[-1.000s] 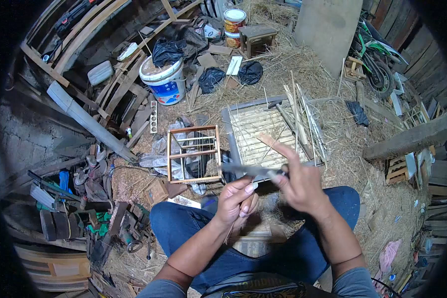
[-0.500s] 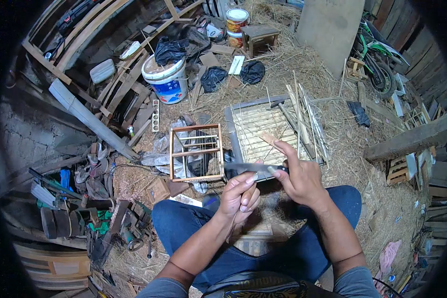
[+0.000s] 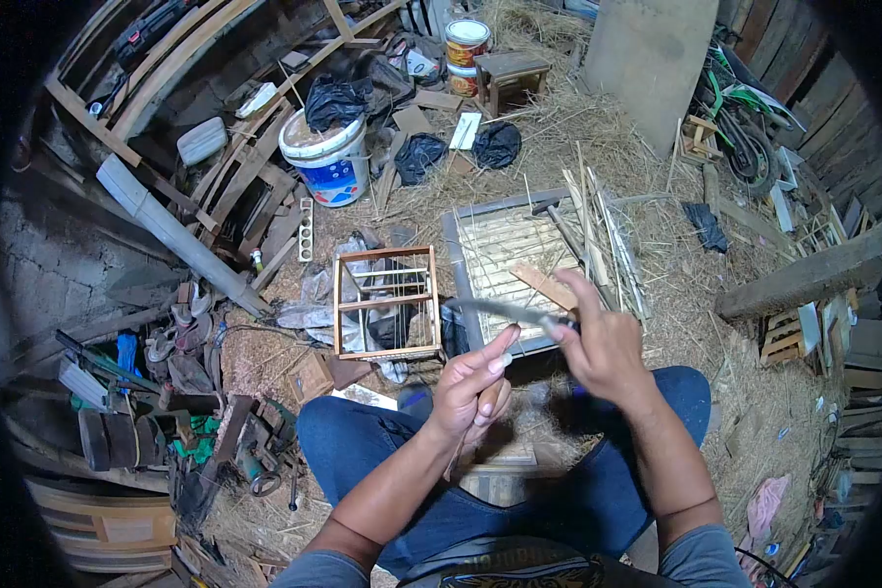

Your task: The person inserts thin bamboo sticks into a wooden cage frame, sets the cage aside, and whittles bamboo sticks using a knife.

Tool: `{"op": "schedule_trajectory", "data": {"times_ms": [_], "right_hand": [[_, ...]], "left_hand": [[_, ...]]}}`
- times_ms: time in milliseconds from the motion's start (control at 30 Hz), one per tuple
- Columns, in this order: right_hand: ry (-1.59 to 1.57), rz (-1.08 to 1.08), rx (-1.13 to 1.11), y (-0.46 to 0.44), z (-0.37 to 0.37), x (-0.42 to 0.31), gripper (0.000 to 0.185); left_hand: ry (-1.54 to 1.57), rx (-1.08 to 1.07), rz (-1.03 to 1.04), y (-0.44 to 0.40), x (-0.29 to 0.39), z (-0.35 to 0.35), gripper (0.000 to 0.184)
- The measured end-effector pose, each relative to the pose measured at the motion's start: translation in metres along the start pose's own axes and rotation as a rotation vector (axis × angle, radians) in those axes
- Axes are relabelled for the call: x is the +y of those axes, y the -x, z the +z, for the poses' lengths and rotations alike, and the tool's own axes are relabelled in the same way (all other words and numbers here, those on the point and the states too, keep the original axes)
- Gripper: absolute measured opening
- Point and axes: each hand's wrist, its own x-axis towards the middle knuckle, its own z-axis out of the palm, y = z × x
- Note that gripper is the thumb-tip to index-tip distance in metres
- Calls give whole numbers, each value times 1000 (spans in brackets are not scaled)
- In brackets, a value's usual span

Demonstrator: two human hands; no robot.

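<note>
My right hand point(image 3: 608, 355) is closed around the dark handle of a knife point(image 3: 505, 311). Its blade, slightly blurred, points left above my left hand point(image 3: 470, 390). Those left fingers are pinched on a thin wooden stick point(image 3: 454, 459), whose lower end shows beneath the hand; most of it is hidden. Just beyond my right fingers lies a flat wooden strip point(image 3: 541, 284) on a framed slatted panel point(image 3: 448, 240). To the left of the panel stands a small wooden frame box point(image 3: 385, 299) with thin bars.
A hammer point(image 3: 547, 205) and several thin wood strips point(image 3: 598, 230) lie on the panel's right side. Farther back are a white bucket point(image 3: 331, 171), black plastic bags point(image 3: 497, 144) and a small stool point(image 3: 510, 73). A thick beam point(image 3: 804, 274) lies to the right. Straw and shavings cover the floor.
The knife has risen away from my left hand, its blade tilting up to the left. My right hand has shifted slightly right, and more of the flat wooden strip shows.
</note>
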Motion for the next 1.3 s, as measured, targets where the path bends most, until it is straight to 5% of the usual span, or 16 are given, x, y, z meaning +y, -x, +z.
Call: {"op": "schedule_trajectory", "data": {"times_ms": [333, 500, 667, 967, 1100, 1233, 1300], "right_hand": [[-48, -82, -53, 5, 14, -2, 63], [25, 123, 35, -6, 1, 19, 62], [-62, -64, 5, 10, 9, 0, 62], [-15, -156, -30, 6, 12, 1, 61], [-85, -35, 124, 0, 17, 11, 62], [-27, -200, 12, 6, 13, -2, 61], [-28, -31, 11, 1, 12, 3, 62]], "left_hand": [[13, 42, -29, -6, -1, 2, 45], [14, -10, -8, -2, -2, 2, 46], [-42, 14, -41, -3, -6, -5, 45], [-4, 37, -32, 0, -4, 2, 44], [-47, -1, 6, 0, -4, -1, 42], [-108, -15, -16, -5, -5, -8, 41], [-122, -16, -15, 0, -6, -10, 40]]}}
